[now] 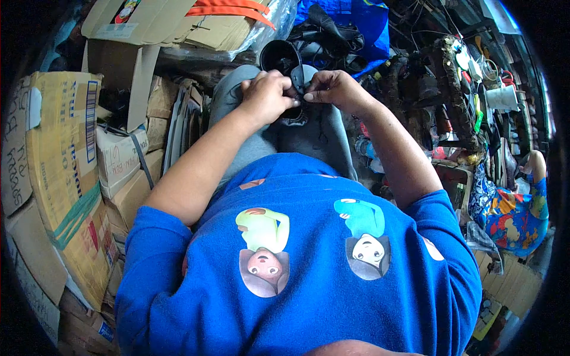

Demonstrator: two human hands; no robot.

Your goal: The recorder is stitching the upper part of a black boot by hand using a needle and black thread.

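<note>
A black, leathery item (279, 54) with a rounded open top rests on my lap between my knees. It looks like a boot or shoe upper, though its full shape is hidden by my hands. A narrow black strap or flap (297, 78) stands up from its near side. My left hand (268, 97) is closed on the left side of this piece, fingers curled inward. Thumb and fingertips of my right hand (336, 90) pinch at the strap's lower right edge. Anything small between those fingertips is too small to make out.
Cardboard boxes (71, 178) are stacked along my left. Ahead lie black boots or shoes (325, 38) on a blue plastic sheet (375, 29). Tools and clutter crowd a worn wooden rack (451, 89) at right. Another person's colourful sleeve (516, 219) shows at far right.
</note>
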